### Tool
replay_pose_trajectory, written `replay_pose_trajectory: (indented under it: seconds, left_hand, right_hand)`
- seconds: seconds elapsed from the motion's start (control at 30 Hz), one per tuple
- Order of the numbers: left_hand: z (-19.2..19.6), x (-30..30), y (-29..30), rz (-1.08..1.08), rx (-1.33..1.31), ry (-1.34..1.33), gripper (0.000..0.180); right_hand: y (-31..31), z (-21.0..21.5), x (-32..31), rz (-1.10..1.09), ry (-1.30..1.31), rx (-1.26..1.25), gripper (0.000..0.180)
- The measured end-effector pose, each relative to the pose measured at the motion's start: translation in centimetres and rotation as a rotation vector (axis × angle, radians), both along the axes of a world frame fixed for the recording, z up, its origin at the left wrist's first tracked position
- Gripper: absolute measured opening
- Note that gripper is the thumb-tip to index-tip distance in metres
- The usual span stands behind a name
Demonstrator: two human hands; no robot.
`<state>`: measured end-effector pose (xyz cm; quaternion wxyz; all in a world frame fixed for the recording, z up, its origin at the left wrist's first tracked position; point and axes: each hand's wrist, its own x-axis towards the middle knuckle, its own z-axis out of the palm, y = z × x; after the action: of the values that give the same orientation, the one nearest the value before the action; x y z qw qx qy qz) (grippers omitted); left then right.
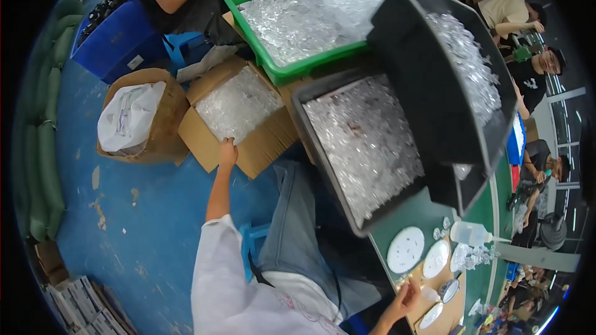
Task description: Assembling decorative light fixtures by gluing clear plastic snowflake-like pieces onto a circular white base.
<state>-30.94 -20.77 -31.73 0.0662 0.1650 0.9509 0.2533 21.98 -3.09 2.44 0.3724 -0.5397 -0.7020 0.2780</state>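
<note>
My left hand (228, 151) reaches to the near edge of an open cardboard box (266, 150) filled with small clear plastic pieces (239, 104). Its fingers are bent together at the pieces, and what they hold, if anything, is too small to make out. At the lower right, my right hand (403, 302) is over the edge of a brown work board (456, 307), fingers curled in a pinch. Something small may be between them; I cannot make it out. Close to it are a white round dish (431, 315) and a small dark-rimmed round part (449, 290).
A grey bin (332, 189) and a tilted black bin (410, 68) hold clear pieces, as does a green tray (282, 74). White discs (406, 249) and a squeeze bottle (470, 234) are on the green table. A bagged carton (171, 111) stands left. Other people work around.
</note>
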Motion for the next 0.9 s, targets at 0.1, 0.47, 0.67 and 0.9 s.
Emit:
replay_pose_trajectory:
  seconds: [0.1,0.47,0.67,0.9]
  left_hand:
    - [-6.2,-3.4,2.0,-0.002,-0.137,-0.154,0.034]
    - [-16.0,-11.1,5.6,0.016,-0.394,-0.031,0.029]
    - [-22.0,-10.9,6.9,-0.052,-0.330,-0.298,0.062]
    - [-22.6,-15.6,0.9,-0.388,-0.011,0.042,0.045]
  right_hand:
    - [-0.5,0.7,0.0,-0.110,-0.116,-0.070,0.018]
    - [-2.4,4.4,-2.7,-0.309,-0.576,-0.262,0.031]
    - [-3.3,2.7,-4.0,-0.349,-0.574,-0.078,0.017]
    - [-3.6,2.2,-4.2,-0.414,-0.473,0.022,0.014]
